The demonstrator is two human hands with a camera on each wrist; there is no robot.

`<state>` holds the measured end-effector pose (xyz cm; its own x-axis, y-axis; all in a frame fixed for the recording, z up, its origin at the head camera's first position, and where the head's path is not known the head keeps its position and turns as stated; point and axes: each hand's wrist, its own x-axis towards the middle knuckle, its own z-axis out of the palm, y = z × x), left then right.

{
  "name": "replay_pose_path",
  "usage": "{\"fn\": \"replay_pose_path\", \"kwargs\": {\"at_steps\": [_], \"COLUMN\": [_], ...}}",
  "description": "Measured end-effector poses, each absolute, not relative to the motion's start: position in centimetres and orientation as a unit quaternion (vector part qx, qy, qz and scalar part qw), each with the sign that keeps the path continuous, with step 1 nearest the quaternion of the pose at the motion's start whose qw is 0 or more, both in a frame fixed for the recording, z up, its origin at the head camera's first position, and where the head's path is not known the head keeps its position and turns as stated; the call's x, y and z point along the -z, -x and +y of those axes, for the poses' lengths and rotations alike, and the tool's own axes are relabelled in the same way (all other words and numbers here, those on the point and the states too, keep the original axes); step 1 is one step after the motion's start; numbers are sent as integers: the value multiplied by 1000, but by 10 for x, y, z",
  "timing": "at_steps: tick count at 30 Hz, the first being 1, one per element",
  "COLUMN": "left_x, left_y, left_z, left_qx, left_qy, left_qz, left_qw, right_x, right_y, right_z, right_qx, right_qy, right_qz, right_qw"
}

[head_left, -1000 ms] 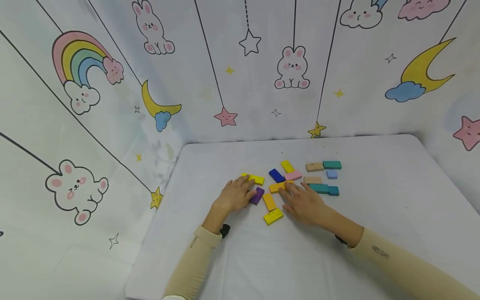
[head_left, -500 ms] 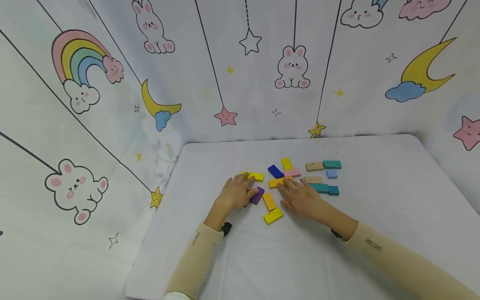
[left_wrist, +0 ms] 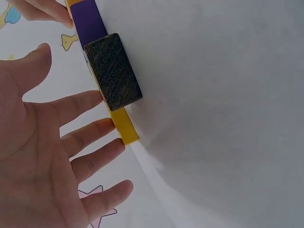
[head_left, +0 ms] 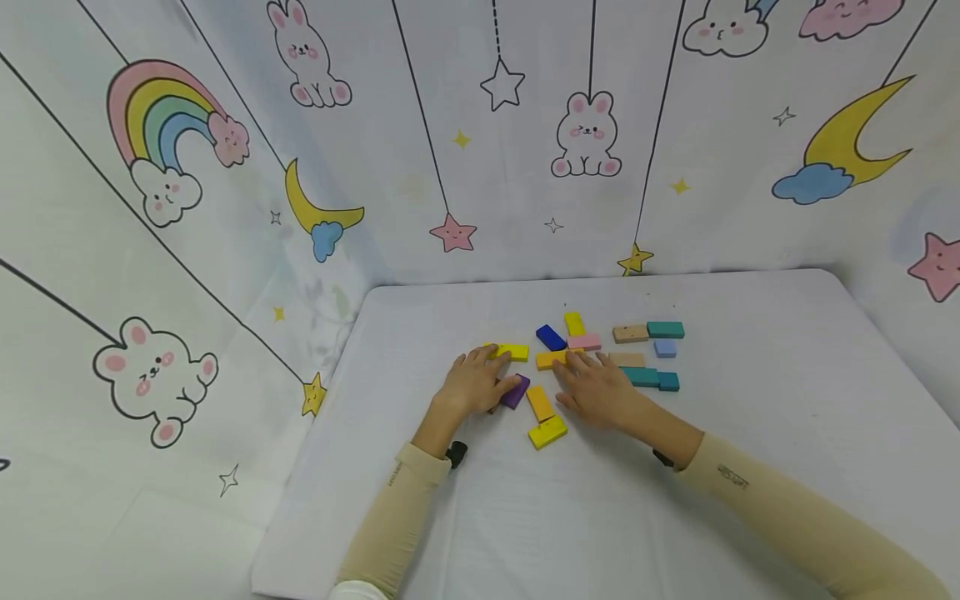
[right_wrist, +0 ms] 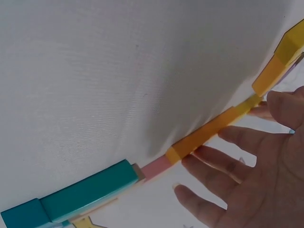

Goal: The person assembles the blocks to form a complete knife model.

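My left hand (head_left: 472, 385) lies over the left side of the block group, its spread fingertips touching a yellow block (head_left: 514, 352). Beside its thumb is a purple block (head_left: 516, 392). A dark, grainy block (left_wrist: 114, 71) sits under that hand, mostly hidden in the head view. With fingers extended, my right hand (head_left: 598, 390) touches a long orange block (head_left: 549, 361). Just beyond that block are a pink block (head_left: 584, 342), a dark blue block (head_left: 551, 337) and another yellow block (head_left: 573, 323). Neither hand grips anything.
Between the hands and nearer the person lie a second orange block (head_left: 539, 404) and a yellow block (head_left: 548, 432). On the right are tan (head_left: 630, 333), green (head_left: 665, 330), light blue (head_left: 664, 348) and teal (head_left: 640, 377) blocks. A white cloth covers the table (head_left: 780, 467).
My right hand has slid slightly left and away from the person. The long orange, pink, dark blue and far yellow blocks have shifted a little farther away. My left hand barely moves.
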<state>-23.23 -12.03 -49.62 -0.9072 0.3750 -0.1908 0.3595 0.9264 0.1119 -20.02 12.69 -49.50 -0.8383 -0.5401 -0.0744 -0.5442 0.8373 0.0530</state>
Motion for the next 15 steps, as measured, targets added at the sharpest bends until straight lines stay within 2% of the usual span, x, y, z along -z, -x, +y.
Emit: {"fn": "replay_pose_path", "kwargs": {"at_steps": [15], "left_x": [490], "left_y": [233], "left_z": [-117], "left_qx": [-34], "left_qy": [-175], "left_qz": [977], "left_qw": [117], "right_x": [495], "right_y": [212], "right_z": [121], "right_qx": [-45], "right_qy": [275], "right_qz": [960], "right_qw": [32]}}
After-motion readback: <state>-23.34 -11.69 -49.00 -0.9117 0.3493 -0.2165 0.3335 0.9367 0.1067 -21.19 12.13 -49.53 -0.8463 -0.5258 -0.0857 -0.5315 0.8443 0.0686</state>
